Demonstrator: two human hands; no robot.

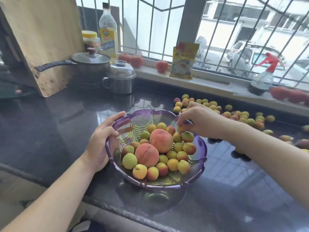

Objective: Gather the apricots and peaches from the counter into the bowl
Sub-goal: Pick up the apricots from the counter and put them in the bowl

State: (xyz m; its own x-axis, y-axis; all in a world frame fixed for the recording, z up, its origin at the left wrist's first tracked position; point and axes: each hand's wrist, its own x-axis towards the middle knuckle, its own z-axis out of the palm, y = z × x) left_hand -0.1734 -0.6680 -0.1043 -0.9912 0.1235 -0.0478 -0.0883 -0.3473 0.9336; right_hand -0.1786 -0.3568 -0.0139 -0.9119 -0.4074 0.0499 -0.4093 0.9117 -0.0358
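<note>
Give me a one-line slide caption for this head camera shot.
Left hand steadies the purple bowl while the right hand lowers an apricot in beside two peaches.

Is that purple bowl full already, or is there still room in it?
Partly full. The bowl holds two peaches and many apricots, but its upper left wall is bare.

1. Bright daylight pours in through the barred window [217, 30] on the far side.
2. The dark counter [50, 131] mirrors the window bars as pale glare, near right.
3. Far-right fruit and the spray bottle [263, 76] smear with blur; edges bow from wide-angle distortion.
</note>
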